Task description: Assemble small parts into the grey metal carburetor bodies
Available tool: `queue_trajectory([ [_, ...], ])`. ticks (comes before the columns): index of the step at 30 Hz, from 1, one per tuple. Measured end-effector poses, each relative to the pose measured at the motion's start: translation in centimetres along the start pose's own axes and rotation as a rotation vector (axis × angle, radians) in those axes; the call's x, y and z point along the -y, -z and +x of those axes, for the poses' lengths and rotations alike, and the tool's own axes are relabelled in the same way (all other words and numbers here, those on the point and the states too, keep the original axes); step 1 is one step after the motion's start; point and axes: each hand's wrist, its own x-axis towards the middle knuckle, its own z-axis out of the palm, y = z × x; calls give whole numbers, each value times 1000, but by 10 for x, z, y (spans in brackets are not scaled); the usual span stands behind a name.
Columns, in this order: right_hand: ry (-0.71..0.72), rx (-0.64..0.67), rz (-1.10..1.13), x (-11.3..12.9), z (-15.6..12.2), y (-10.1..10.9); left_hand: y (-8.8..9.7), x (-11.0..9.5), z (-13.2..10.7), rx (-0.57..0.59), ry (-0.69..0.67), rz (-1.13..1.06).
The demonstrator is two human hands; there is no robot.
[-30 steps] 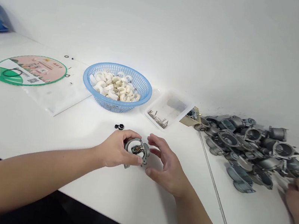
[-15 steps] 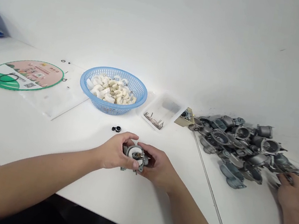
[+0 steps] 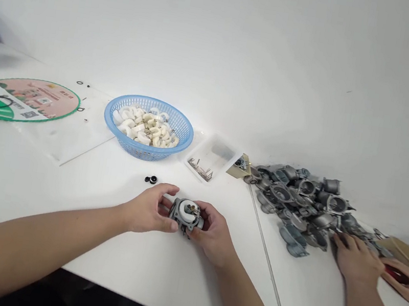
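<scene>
A grey metal carburetor [image 3: 176, 209] with a white float [image 3: 186, 212] in its open face is gripped by my right hand [image 3: 215, 235], fingers and thumb around its right side. Close by on its left, my left hand [image 3: 149, 210] has thumb and fingers spread; whether a fingertip touches the metal I cannot tell. Behind the hands lies a small black ringed part [image 3: 151, 180] on the white table [image 3: 125, 259].
A blue basket [image 3: 138, 152] holds white floats. Beside it stand a clear tray [image 3: 205, 148] of small pins and a small box [image 3: 238, 171]. Carburetor bodies [image 3: 301, 202] are heaped right, near a co-worker's hands [image 3: 360, 263]. A green-rimmed fan [image 3: 38, 96] lies left.
My left thumb has come off the float and that hand has spread, while the right hand keeps the carburetor. The view has shifted right, and a co-worker's second hand with something red appears.
</scene>
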Motion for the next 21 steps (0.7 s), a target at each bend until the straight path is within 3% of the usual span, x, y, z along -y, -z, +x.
queue_trajectory([
  [5,50,-327,91,-19,-24,36,2,5,-5,-11,15,62],
  [10,18,-883,123,-41,-67,114,3,8,-11,5,56,122],
  [14,23,-1214,89,-47,-101,170,0,10,-13,-1,68,155],
  [17,45,-1344,75,-45,-118,196,-5,12,-14,-53,41,164],
  [21,48,-1422,48,-42,-127,216,-9,13,-15,-86,30,185],
])
